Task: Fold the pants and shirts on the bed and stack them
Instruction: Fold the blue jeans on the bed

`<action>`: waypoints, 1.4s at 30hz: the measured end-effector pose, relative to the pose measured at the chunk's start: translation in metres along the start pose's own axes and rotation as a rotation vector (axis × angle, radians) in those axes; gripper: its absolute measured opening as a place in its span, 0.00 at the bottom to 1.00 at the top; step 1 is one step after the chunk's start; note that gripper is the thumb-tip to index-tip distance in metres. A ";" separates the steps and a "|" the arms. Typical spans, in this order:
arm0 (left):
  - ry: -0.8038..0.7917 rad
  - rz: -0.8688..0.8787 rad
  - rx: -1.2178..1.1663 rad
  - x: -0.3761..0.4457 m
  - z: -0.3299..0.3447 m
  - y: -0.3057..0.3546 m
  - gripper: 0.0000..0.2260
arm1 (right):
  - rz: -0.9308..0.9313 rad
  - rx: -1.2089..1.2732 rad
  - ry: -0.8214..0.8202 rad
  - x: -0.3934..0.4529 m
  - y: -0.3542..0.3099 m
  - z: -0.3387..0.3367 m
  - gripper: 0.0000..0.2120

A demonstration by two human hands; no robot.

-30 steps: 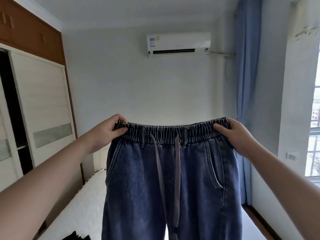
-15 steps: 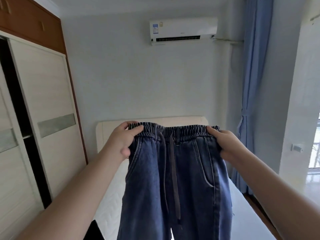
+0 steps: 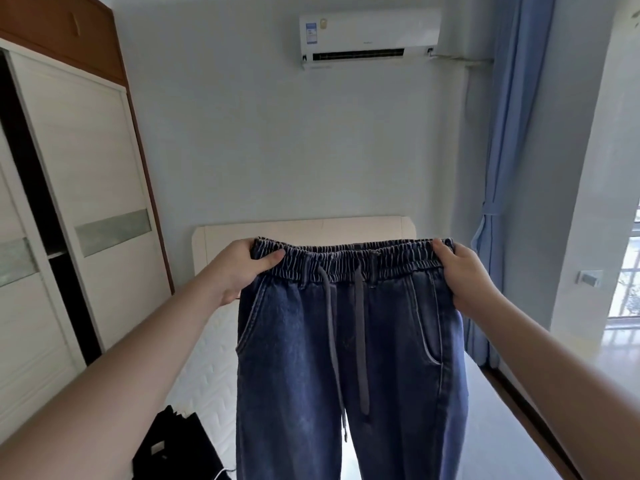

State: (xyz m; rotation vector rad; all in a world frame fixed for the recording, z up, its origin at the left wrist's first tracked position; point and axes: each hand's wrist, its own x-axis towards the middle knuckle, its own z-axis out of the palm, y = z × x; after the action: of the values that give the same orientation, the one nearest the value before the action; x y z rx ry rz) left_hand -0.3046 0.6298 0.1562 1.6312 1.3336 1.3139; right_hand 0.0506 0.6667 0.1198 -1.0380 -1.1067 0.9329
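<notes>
While both hands clamp its elastic waistband, a pair of blue denim pants [image 3: 349,358] hangs in the air above the bed [image 3: 204,368].

The left hand [image 3: 239,268] pinches the waistband's left end, thumb laid across the front; the right hand [image 3: 464,275] grips the right end, thumb on top, fingers behind the cloth. The waistband is stretched level between them, front side facing the camera, and two grey drawstrings [image 3: 346,344] dangle down the middle. A black garment [image 3: 176,445] lies crumpled on the bed's near left part, beside the pants' left leg. The cream headboard [image 3: 301,230] shows behind the waistband at the bed's far edge.
</notes>
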 end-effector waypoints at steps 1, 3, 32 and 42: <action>-0.005 0.030 0.056 -0.002 0.000 -0.002 0.15 | 0.006 -0.002 0.017 0.000 0.002 -0.001 0.19; -0.040 0.070 0.066 -0.004 -0.001 -0.007 0.16 | 0.037 0.040 0.026 0.001 0.005 -0.005 0.21; -0.042 0.000 -0.303 -0.007 -0.007 -0.027 0.31 | 0.122 0.093 -0.463 -0.002 0.018 -0.035 0.19; 0.479 -0.257 -0.749 -0.022 0.084 -0.006 0.21 | 0.443 0.520 0.084 -0.033 0.035 0.053 0.24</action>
State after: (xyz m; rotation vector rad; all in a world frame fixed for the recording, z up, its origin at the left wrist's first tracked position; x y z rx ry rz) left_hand -0.2264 0.6192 0.1199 0.6425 1.0489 1.8111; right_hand -0.0106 0.6534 0.0848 -0.8850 -0.5178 1.4245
